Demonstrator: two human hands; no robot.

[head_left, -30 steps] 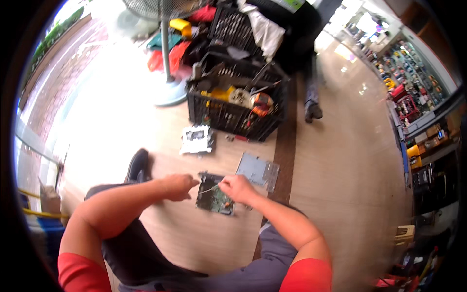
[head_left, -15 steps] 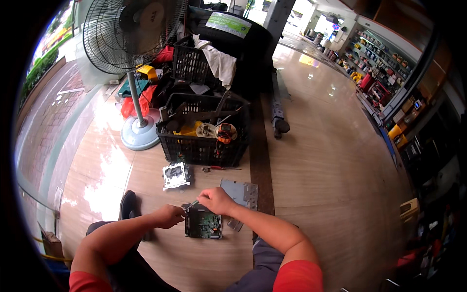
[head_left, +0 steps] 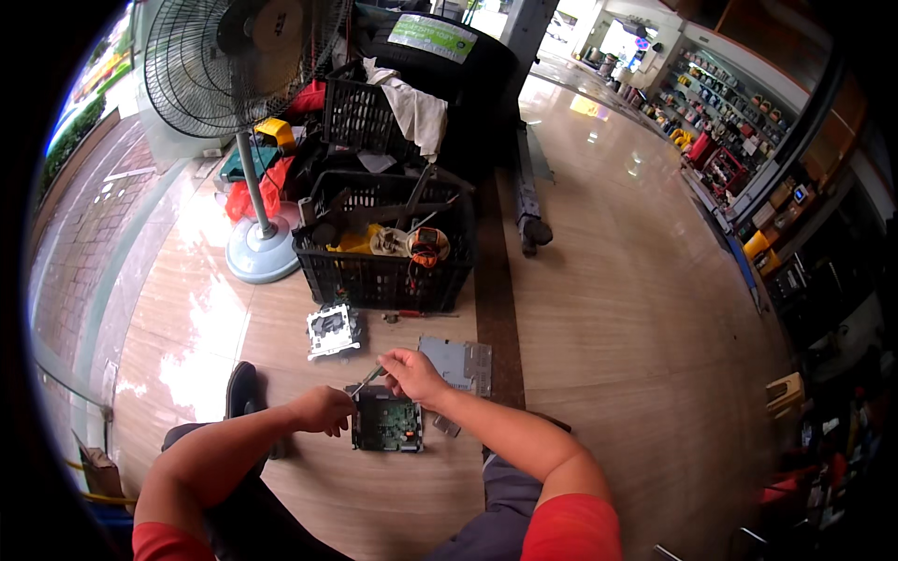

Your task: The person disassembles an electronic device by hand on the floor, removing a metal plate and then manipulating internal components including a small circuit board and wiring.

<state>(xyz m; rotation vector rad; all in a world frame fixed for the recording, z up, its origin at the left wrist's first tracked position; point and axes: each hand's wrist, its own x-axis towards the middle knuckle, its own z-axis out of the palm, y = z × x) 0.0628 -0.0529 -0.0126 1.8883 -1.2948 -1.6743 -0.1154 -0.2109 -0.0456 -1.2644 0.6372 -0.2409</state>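
My right hand (head_left: pixel 412 374) pinches a slim screwdriver (head_left: pixel 369 378) with a greenish handle. It slants down and left toward the upper left corner of an opened electronic unit (head_left: pixel 388 426), whose green circuit board lies bare in a metal frame on the floor. Beside that corner, my left hand (head_left: pixel 323 410) has its fingers bent together near the tool's tip; what they hold, if anything, is too small to make out. Just beyond the unit to the right lies a flat grey metal cover (head_left: pixel 445 359). A white-framed mechanism (head_left: pixel 331 333) sits farther off to the left.
Beyond the work stands a black crate (head_left: pixel 383 280) full of tools and parts, with a red-handled screwdriver (head_left: pixel 412 314) before it. A pedestal fan (head_left: pixel 262 248) rises at the left; a tire (head_left: pixel 440 61) is behind. A metal post leg (head_left: pixel 531 206) extends across the floor.
The whole view has shifted slightly. The screwdriver appears a little steeper, and the fingers of my left hand now hang lower beside the unit.
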